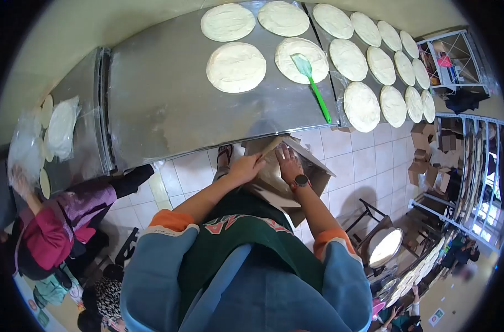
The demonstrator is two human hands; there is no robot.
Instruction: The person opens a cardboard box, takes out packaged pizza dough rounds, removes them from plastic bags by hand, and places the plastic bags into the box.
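Below the table's front edge stands a cardboard box (317,178) with its flaps raised. My left hand (247,168) is closed at its left side, on a narrow tan strip (271,148); whether this is a box flap or a separate piece I cannot tell. My right hand (288,165), a dark watch on its wrist, reaches over the box opening with fingers stretched out on something shiny like clear plastic. On the steel table (158,105) lie several round, white-coated dough bases (236,67). A green spatula (312,83) rests across one base (285,63).
To the right, more coated rounds (349,60) lie in rows. At far left a person (47,232) handles a plastic bag (25,141) beside another bagged stack (62,127). Cardboard boxes (421,166), a stool (384,246) and metal racks (473,182) stand on the right.
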